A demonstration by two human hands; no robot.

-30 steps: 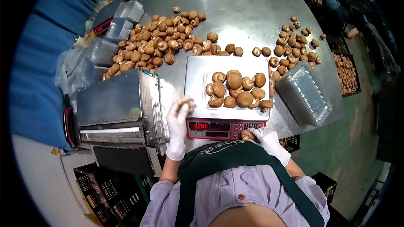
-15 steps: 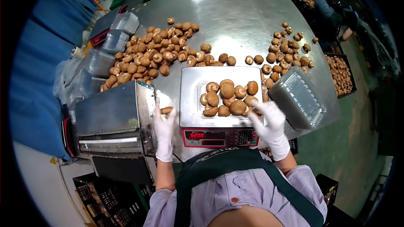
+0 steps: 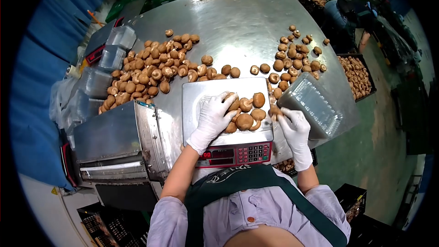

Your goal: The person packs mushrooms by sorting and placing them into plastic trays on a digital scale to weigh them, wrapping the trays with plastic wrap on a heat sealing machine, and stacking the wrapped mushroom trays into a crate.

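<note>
My left hand (image 3: 213,119), in a white glove, reaches over the left side of the scale (image 3: 192,92). Its fingers curl round a brown mushroom (image 3: 232,102) among those lying there. Several more mushrooms (image 3: 244,121) sit in a clear plastic tray on the scale's metal plate, the tray partly hidden by my left hand. Just off the plate's right edge, my right hand (image 3: 295,130), also gloved, pinches a mushroom (image 3: 274,111) between thumb and fingers. The red display is partly covered by my left wrist.
A large mushroom heap (image 3: 146,71) lies on the steel table (image 3: 228,18) at left, a smaller group (image 3: 297,57) at right. Stacked clear trays (image 3: 313,105) stand beside my right hand. A metal machine (image 3: 109,132) is at left. A co-worker (image 3: 343,16) bends near crates at the far right.
My left hand has moved right from beside the scale onto the mushrooms on it. My right hand has drawn off the plate to its right edge and now holds a mushroom. The view has shifted slightly.
</note>
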